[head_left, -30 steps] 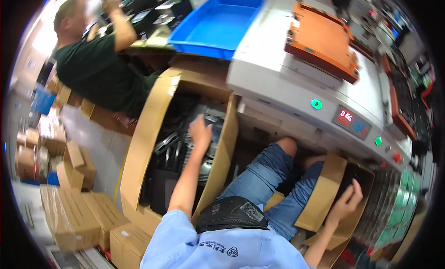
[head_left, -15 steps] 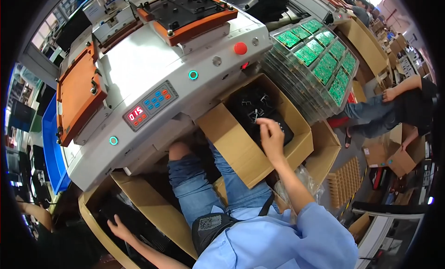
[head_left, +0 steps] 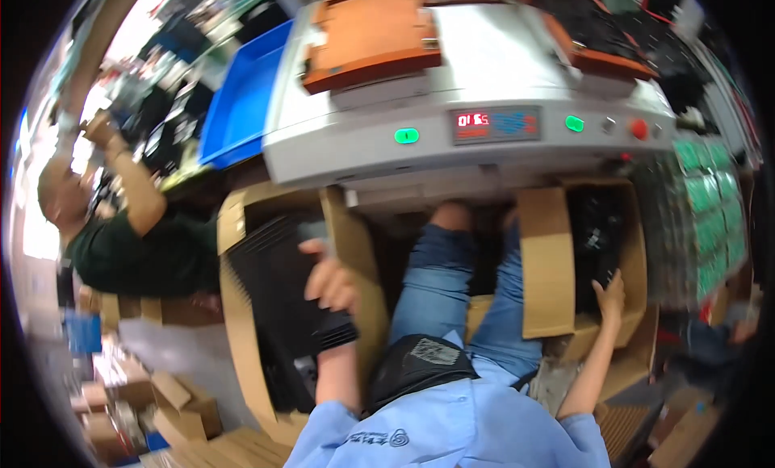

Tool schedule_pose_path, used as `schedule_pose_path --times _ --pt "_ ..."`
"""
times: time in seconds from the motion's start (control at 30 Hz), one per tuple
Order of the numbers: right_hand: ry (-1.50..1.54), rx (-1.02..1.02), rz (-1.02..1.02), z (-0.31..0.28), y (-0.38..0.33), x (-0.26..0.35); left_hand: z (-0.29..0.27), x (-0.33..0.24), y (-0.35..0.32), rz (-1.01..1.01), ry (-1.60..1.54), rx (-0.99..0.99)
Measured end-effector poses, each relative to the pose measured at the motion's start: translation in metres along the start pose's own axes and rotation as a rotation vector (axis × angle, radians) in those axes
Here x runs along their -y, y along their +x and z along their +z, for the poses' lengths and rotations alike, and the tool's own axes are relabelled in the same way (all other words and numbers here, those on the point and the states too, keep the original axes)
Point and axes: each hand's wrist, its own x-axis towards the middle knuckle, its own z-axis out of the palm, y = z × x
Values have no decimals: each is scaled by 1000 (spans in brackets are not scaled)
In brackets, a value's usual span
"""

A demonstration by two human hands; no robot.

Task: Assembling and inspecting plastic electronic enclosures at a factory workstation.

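Observation:
My left hand (head_left: 329,284) is over the left cardboard box (head_left: 242,323), which holds flat black plastic parts (head_left: 278,298). Motion smears its partly bent fingers, and whether they grip anything is unclear. A dark ribbed piece (head_left: 335,332) shows across the left wrist; its kind cannot be made out. On the right, my right hand (head_left: 611,298) reaches into another cardboard box (head_left: 549,258), thumb and forefinger apart. Its fingertips are at the near end of the shiny black parts (head_left: 596,226) there, with no clear grip on one.
A white machine (head_left: 363,117) with an orange fixture (head_left: 371,40) and a lit control panel (head_left: 494,125) spans the front. A blue tray (head_left: 246,97) is left of it, near a co-worker in a dark shirt (head_left: 145,254). Clear trays with green circuit boards (head_left: 706,194) stand right.
The view has swung left and levelled, bringing the co-worker into sight. My left hand has risen over its box; my right hand is now lower, by the near end of the black parts.

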Motion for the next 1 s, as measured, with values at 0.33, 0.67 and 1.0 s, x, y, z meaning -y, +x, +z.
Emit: schedule_pose_path --times 0.33,0.67,1.0 --pt "-2 239 74 24 36 -11 -3 71 17 -199 166 -317" --pt "238 77 148 -16 11 35 -59 69 0 -220 254 -215" --pt "219 -126 120 -44 -28 43 -53 79 -4 -199 387 -394"
